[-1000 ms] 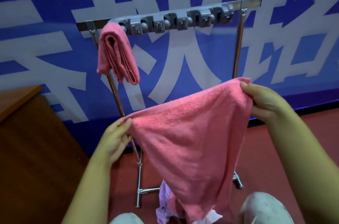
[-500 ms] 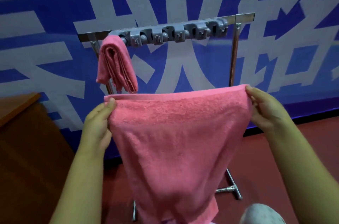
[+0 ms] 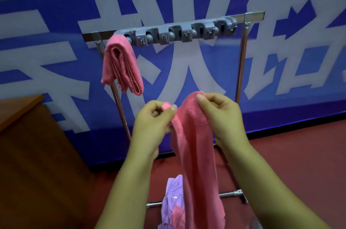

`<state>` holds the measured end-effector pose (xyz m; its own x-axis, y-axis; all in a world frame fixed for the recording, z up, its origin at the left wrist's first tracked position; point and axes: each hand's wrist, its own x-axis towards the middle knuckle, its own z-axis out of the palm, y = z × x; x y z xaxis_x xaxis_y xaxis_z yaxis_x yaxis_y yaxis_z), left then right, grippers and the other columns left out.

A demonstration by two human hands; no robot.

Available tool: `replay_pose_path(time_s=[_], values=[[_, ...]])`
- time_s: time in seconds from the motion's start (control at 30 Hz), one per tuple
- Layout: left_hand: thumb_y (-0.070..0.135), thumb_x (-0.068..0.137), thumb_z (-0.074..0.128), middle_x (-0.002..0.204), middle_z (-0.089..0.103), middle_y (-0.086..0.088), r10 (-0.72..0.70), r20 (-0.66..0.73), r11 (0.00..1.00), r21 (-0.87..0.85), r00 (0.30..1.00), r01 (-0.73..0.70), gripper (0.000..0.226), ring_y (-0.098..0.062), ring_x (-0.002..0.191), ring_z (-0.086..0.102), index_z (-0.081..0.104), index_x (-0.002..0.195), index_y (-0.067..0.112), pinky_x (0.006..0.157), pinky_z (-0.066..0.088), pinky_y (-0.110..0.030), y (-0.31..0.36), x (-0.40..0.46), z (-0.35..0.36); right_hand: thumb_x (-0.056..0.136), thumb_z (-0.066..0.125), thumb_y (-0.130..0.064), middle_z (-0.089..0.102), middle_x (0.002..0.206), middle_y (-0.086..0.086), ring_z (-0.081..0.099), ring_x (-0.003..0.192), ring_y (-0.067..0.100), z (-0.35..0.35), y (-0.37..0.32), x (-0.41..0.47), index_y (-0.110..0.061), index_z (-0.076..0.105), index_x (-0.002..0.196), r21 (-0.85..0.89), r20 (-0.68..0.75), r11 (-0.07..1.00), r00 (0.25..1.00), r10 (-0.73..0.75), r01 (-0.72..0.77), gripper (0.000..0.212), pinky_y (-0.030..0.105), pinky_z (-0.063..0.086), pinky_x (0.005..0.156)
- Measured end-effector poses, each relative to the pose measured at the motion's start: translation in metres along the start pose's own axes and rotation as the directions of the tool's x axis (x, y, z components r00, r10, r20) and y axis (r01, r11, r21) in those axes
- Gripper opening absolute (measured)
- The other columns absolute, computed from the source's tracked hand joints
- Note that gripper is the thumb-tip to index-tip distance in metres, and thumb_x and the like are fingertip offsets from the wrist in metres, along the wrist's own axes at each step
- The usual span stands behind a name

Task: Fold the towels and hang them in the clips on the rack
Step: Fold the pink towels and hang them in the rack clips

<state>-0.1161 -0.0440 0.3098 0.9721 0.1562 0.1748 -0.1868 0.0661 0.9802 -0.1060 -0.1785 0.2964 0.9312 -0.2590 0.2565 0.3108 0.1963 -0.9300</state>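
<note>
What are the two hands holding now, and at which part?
One pink towel: left hand pinches one top corner, right hand pinches the other.

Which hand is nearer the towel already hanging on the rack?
Left. The left hand sits just below-right of the hanging towel; the right hand is farther right.

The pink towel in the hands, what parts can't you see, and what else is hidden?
- Pink towel, head view: its bottom end is cut off by the lower edge.
- Purple cloth: partly behind the towel, shape unclear.
- Rack: its left foot is hidden by the left hand and its arm.
- Clips: blurred, too small for detail.
</note>
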Motion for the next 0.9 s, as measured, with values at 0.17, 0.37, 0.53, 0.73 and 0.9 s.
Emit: replay_pose_path(time_s=[0.17,0.37,0.53,0.73,0.9], values=[[0.015,0.082,0.07,0.073,0.064,-0.015,0.053,0.005,0.992,0.111,0.999,-0.053,0.012,-0.021,0.068,0.06,0.062,0.076,0.009,0.074,0.055,-0.052,0.0,-0.015,0.014,0.082,0.069,-0.009,0.074,0.075,-0.007,0.07,0.073,0.004,0.009,-0.011,-0.024,-0.024,0.072,0.076,-0.071,0.07,0.991,0.992,-0.107,0.112,0.016,0.016,0.053,0.066],[0.008,0.082,0.069,0.075,0.072,-0.003,0.09,0.009,0.989,0.117,0.996,-0.091,0.004,-0.012,0.072,0.069,0.067,0.085,0.007,0.075,0.058,-0.034,0.004,-0.029,0.015,0.083,0.069,-0.01,0.075,0.08,-0.006,0.071,0.079,0.005,0.004,-0.016,-0.031,-0.022,0.073,0.081,-0.096,0.077,0.987,0.99,-0.121,0.128,0.013,0.017,0.054,0.071],[0.003,0.083,0.066,0.083,0.075,0.004,0.147,0.067,0.964,0.212,0.987,-0.158,0.017,-0.007,0.081,0.071,0.071,0.089,0.018,0.078,0.055,-0.024,0.007,-0.036,0.014,0.086,0.065,-0.013,0.074,0.082,-0.011,0.069,0.079,0.001,0.001,-0.018,-0.036,-0.022,0.073,0.086,-0.16,0.123,0.972,0.981,-0.153,0.171,0.013,0.013,0.052,0.07],[0.001,0.088,0.058,0.086,0.075,0.001,0.164,0.104,0.961,0.21,0.981,-0.182,0.021,-0.007,0.082,0.071,0.071,0.093,0.016,0.079,0.056,-0.021,0.009,-0.04,0.008,0.087,0.063,-0.012,0.074,0.086,-0.011,0.069,0.083,0.001,-0.003,-0.018,-0.039,-0.022,0.073,0.089,-0.15,0.185,0.965,0.965,-0.186,0.214,0.015,0.014,0.052,0.074],[0.001,0.088,0.059,0.081,0.075,-0.002,0.173,0.039,0.972,0.156,0.984,-0.177,0.019,-0.01,0.075,0.072,0.072,0.086,0.014,0.07,0.056,-0.018,0.008,-0.039,0.005,0.077,0.073,-0.007,0.075,0.093,-0.008,0.07,0.091,0.005,-0.004,-0.018,-0.039,-0.024,0.071,0.094,-0.117,0.311,0.97,0.935,-0.168,0.214,0.025,0.019,0.053,0.084]])
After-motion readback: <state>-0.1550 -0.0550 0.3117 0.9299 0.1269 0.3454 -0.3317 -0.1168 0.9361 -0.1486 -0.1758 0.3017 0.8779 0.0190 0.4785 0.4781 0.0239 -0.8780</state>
